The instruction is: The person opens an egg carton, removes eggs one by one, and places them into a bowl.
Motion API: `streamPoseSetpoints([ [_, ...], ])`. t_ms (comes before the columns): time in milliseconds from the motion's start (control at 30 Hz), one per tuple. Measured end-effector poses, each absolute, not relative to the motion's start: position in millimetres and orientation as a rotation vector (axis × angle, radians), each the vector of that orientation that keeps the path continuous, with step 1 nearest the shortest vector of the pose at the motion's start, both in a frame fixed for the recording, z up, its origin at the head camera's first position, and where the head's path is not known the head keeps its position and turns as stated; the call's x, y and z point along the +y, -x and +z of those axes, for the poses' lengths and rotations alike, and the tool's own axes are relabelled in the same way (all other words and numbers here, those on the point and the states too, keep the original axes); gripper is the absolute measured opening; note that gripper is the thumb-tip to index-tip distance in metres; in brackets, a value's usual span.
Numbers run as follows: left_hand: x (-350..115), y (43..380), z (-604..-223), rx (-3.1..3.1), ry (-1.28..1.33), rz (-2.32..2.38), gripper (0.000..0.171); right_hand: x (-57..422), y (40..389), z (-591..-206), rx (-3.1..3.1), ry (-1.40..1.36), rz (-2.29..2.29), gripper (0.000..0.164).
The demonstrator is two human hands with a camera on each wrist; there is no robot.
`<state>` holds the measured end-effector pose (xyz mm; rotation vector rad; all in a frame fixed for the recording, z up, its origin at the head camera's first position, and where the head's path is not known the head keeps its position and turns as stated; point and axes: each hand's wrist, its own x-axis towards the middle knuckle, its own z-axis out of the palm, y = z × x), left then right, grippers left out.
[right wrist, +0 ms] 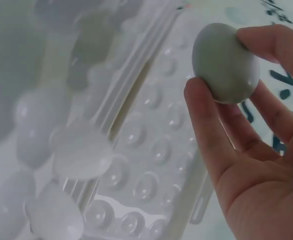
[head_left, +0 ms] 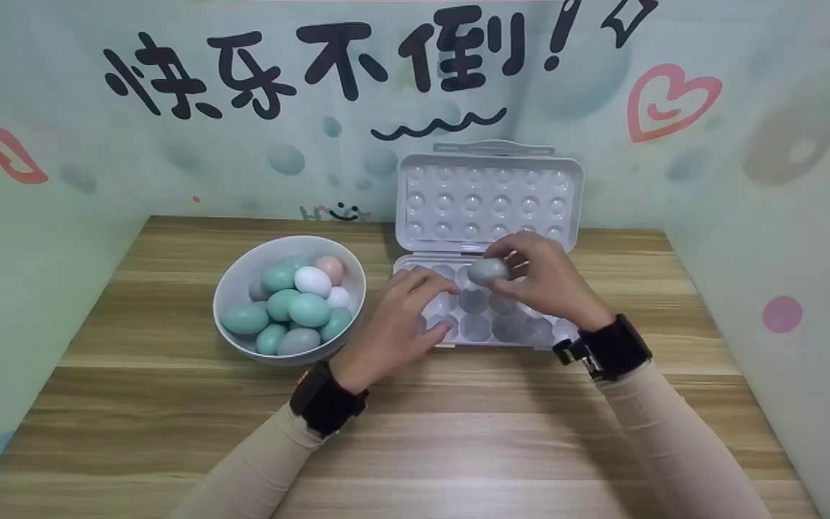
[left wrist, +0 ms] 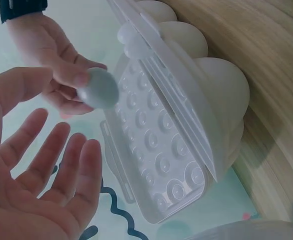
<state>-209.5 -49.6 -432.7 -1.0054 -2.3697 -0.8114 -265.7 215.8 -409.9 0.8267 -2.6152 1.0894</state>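
Above the carton's back row, my right hand [head_left: 548, 277] pinches a grey-green egg [head_left: 488, 272] between thumb and fingertips. The right wrist view has the egg [right wrist: 225, 63] up close, smooth and pale. Beneath both hands lies a white plastic egg carton [head_left: 476, 328] with rows of round cups, its dimpled lid [head_left: 487, 202] raised at the back. My left hand [head_left: 400, 328] hovers over the carton's left end, fingers spread and loosely bent, palm empty. In the left wrist view the fingers of that hand [left wrist: 41, 185] stand apart from the egg.
Left of the carton stands a white bowl [head_left: 224, 317] heaped with green, grey, white and pinkish eggs [head_left: 309, 310]. Its rim is close to my left forearm. The wooden table [head_left: 415, 447] ends at a printed backdrop [head_left: 242, 166] right behind the lid.
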Motion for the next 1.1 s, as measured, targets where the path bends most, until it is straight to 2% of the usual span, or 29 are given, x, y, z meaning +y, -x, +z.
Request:
streamPoseSetpoints([
  [367, -50, 210, -428, -2.325, 0.960, -0.897, 0.047, 197, 227, -403, -2.601, -0.662, 1.555, 0.035],
  [1100, -45, 205, -429, -2.186, 1.100, -0.962, 0.039, 180, 206, -415, -2.550, -0.695, 1.893, 0.034],
])
